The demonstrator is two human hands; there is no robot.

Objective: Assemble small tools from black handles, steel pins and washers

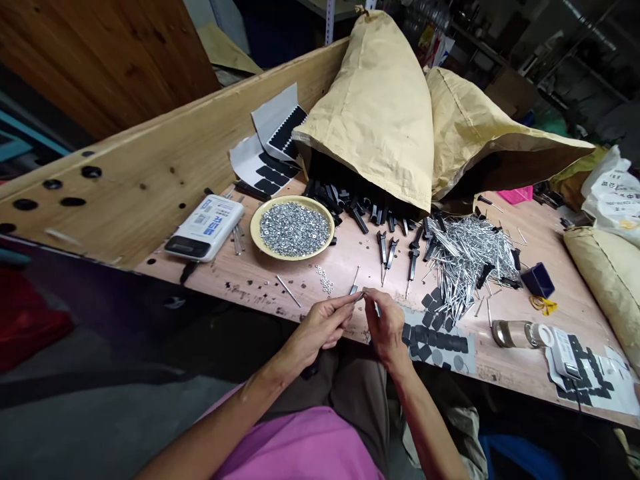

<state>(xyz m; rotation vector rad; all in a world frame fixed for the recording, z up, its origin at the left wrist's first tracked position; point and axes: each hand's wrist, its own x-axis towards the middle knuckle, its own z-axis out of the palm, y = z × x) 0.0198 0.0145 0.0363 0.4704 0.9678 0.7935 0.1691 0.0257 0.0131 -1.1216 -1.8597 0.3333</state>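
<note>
At the front edge of the table, my left hand (325, 325) is closed in a pinch, its fingertips pointing right. My right hand (386, 328) pinches from the other side, and the fingertips of both nearly meet. Between them is a small dark piece (361, 296), too small to make out. Just beyond the fingertips, a thin metal pin (357, 275) points away from me. Small metal nuts or washers (325, 279) lie loose to the left, near a single metal rod (289, 291). Several black plastic parts with pins (391, 253) lie farther back.
A yellow bowl (256, 241) holds many small metal rings. Left of it sits a white power bank (207, 227). A heap of metal pins (467, 260) lies right, below large paper sacks (383, 100). Black adhesive pads (440, 339), a glass jar (515, 333) and a dark blue box (539, 280) are nearby.
</note>
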